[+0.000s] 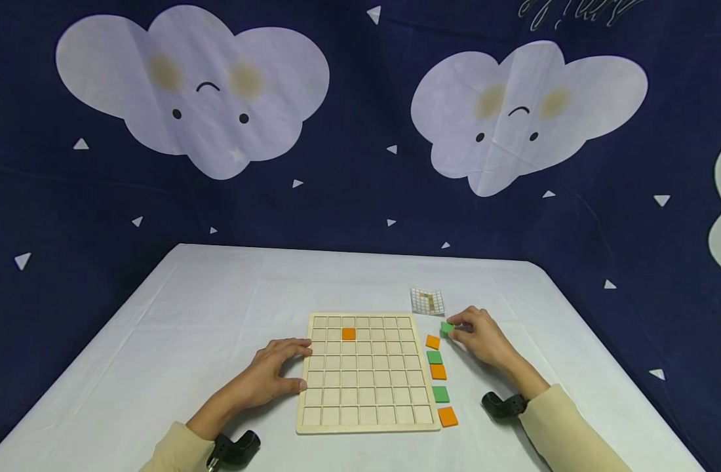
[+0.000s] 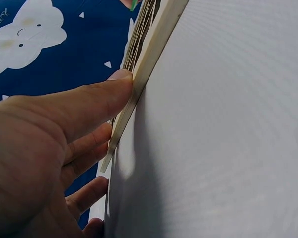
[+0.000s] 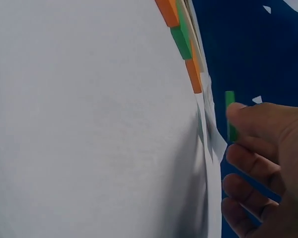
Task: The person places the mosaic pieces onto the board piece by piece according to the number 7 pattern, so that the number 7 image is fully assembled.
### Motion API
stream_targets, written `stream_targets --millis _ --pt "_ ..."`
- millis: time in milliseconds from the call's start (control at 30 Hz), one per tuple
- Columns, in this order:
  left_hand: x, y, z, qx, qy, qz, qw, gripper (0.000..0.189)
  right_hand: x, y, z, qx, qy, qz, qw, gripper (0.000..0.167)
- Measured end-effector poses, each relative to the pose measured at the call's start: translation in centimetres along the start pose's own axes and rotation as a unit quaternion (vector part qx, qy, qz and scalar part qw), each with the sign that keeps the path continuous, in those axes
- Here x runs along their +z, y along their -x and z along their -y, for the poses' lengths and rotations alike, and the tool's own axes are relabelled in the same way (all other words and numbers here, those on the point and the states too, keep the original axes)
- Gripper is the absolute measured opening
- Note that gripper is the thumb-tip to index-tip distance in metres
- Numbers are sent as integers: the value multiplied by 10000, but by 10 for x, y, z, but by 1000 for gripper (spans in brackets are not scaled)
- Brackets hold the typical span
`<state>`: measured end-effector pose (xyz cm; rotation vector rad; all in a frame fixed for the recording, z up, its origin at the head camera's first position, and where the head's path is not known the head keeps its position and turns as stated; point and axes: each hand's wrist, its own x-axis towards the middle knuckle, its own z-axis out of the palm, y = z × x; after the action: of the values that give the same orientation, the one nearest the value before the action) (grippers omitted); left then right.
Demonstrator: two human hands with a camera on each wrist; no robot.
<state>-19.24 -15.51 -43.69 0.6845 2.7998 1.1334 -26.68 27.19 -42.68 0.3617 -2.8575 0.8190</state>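
Observation:
A wooden grid board [image 1: 301, 419] lies on the white table, with one orange square tile [image 1: 349, 334] in its second row from the far side. At the board's left edge rests my left hand [image 1: 272, 373], its fingers and thumb fairly straight; the left wrist view shows the thumb [image 2: 104, 96] against the wooden rim. My right hand [image 1: 481, 337] pinches a green square tile [image 1: 446, 329] between thumb and fingers, to the right of the board's far corner. In the right wrist view this green tile [image 3: 230, 116] appears edge-on, raised off the table.
Down the board's right side runs a loose column of orange and green tiles, among them a green tile [image 1: 440, 394] and an orange tile [image 1: 448, 416]. A small pattern card [image 1: 428, 301] lies beyond the board's far right corner. Dark cloud-print fabric [image 1: 360, 210] hangs behind the table.

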Motion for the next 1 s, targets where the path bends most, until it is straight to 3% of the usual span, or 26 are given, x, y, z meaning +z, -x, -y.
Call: stream_targets --millis 667,1000 --pt "0 1 -1 -20 -39 35 10000 49 0 4 55 -275 -219 61 9994 26" --pt "1 1 -2 -134 13 39 9999 52 7 3 81 -659 -322 20 9973 23"
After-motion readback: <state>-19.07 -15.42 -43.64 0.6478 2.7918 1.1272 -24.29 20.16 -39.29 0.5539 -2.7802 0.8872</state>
